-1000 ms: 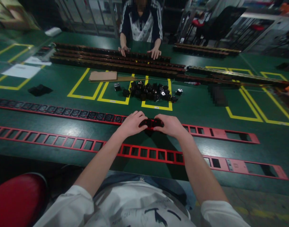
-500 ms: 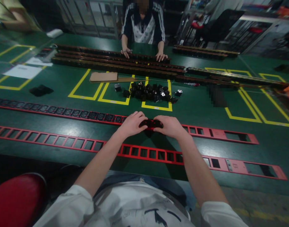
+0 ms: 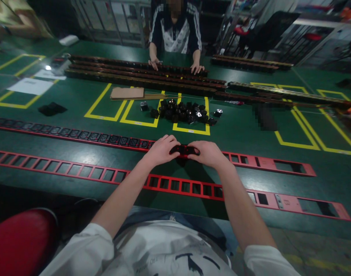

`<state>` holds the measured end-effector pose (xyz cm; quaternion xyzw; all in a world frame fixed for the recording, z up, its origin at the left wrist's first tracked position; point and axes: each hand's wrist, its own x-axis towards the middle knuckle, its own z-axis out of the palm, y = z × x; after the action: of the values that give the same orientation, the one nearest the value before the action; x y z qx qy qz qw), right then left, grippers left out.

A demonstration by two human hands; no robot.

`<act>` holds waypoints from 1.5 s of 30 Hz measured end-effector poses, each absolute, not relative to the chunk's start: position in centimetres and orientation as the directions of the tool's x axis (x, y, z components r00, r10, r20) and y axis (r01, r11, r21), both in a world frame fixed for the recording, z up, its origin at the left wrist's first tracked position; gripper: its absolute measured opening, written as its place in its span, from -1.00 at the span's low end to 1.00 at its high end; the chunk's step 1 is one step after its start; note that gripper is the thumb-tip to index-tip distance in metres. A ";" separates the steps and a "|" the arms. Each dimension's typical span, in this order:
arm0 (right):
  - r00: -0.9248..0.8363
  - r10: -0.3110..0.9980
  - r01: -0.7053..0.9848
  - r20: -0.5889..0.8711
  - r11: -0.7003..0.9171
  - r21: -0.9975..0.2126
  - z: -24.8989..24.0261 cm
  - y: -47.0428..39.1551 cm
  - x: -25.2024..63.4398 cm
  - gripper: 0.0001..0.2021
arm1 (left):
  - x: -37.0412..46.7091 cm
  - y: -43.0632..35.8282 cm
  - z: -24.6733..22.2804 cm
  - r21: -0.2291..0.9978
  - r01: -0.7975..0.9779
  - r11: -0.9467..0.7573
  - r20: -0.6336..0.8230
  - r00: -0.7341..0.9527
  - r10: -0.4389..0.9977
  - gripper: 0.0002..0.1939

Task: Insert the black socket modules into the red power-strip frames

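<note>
Black square modules sit in the openings of the upper red frame, in a row running left from my hands. My left hand is closed on a black module at the frame's middle. Right beside it, my right hand pinches a black module too, partly covered by its fingers. Nearer my body lies a second red frame with open rectangular windows. Beyond my hands is a loose pile of black modules, some with shiny faces.
Across the green table, a person's hands rest on long dark strips. A cardboard piece, white papers and a black cloth-like item lie to the left. A red stool stands at lower left.
The view has shifted slightly. My right hand's fingers have moved a little on the module; my left hand holds almost the same pose.
</note>
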<state>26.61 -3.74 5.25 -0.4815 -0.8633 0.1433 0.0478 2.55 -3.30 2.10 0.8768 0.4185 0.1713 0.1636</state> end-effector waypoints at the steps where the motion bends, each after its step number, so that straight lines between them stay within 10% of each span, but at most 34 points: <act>1: -0.532 0.845 0.817 -0.055 0.496 -0.293 5.2 -3.7 26.6 -0.70 | 2.6 -3.3 2.1 0.427 0.679 -0.597 0.165 0.591 0.790 -0.69; 37: -0.495 0.863 0.857 -0.100 0.466 -0.222 5.1 -3.8 26.3 -0.59 | 2.5 -3.2 1.9 0.415 0.677 -0.607 0.166 0.600 0.782 -0.69; 45: -0.379 0.924 0.715 0.050 0.327 -0.618 4.4 -3.4 27.8 -0.64 | 2.4 -3.1 1.7 0.423 0.667 -0.614 0.188 0.598 0.779 -0.67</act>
<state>27.77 -3.40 4.37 -0.5192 -0.7891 0.2588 0.2018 2.41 -3.15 1.75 0.8800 0.4108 0.1798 0.1564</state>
